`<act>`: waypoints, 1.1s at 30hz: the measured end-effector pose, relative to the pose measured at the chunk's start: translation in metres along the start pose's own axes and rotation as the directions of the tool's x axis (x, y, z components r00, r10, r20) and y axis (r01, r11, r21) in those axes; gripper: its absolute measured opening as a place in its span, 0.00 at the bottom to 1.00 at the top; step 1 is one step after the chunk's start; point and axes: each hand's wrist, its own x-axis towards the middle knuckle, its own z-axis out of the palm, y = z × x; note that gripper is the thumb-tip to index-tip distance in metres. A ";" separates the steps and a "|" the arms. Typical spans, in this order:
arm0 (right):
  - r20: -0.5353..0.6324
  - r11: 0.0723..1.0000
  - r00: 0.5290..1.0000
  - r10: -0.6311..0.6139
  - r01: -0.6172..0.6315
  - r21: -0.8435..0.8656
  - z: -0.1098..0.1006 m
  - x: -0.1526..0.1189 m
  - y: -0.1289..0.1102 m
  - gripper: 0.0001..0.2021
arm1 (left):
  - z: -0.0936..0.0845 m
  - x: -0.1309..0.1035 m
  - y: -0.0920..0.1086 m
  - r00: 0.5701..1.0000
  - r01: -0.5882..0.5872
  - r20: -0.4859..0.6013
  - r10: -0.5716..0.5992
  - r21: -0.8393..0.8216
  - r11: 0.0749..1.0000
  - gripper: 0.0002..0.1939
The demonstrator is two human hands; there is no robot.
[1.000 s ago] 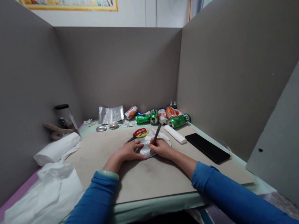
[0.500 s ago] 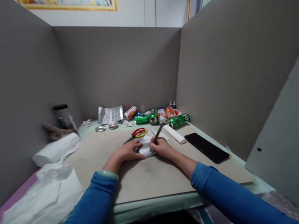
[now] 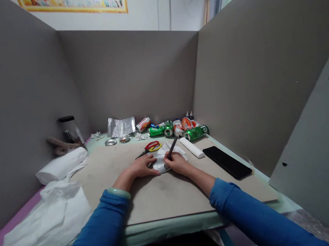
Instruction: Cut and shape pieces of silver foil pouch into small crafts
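My right hand (image 3: 176,162) is closed around a slim dark pen-like tool (image 3: 172,147), its lower tip hidden behind the fingers. The tool leans over a small crumpled white piece (image 3: 161,166) with a silvery sheen, on the beige board (image 3: 165,199). I cannot tell whether it is tissue, foil or both. At its left edge my left hand (image 3: 142,166) lies flat, thumb apart from the fingers and fingertips touching the piece. Just beyond, scissors (image 3: 152,146) with red and yellow handles lie with their blades toward the left.
Several drink cans (image 3: 168,128) lie along the back, near a silver sheet (image 3: 121,126) and two can ends (image 3: 110,142). On the right are a white bar (image 3: 191,147) and a black phone-like slab (image 3: 227,162). A tissue roll (image 3: 62,164) and jar (image 3: 70,129) stand left. Grey panels surround the table.
My right hand and the tool have shifted slightly left, and the tool's upper end sits a little lower. My left hand stays in place.
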 end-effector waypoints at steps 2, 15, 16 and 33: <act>0.002 1.000 1.000 -0.004 0.004 -0.008 -0.001 0.000 -0.001 0.08 | -0.001 0.000 0.001 1.000 0.010 0.011 -0.010 0.003 1.000 0.42; 0.020 1.000 0.999 -0.031 0.031 -0.001 -0.001 0.002 0.003 0.08 | -0.003 -0.001 0.003 1.000 0.015 0.026 -0.016 0.017 1.000 0.42; 0.024 0.999 0.999 -0.036 0.036 0.003 -0.001 0.002 0.004 0.08 | -0.003 -0.001 0.003 0.999 0.015 0.028 -0.016 0.019 1.000 0.42; -0.012 0.994 1.000 -0.004 0.005 0.106 0.001 0.003 0.009 0.08 | -0.002 -0.001 0.004 1.000 0.024 -0.015 -0.024 0.009 1.000 0.40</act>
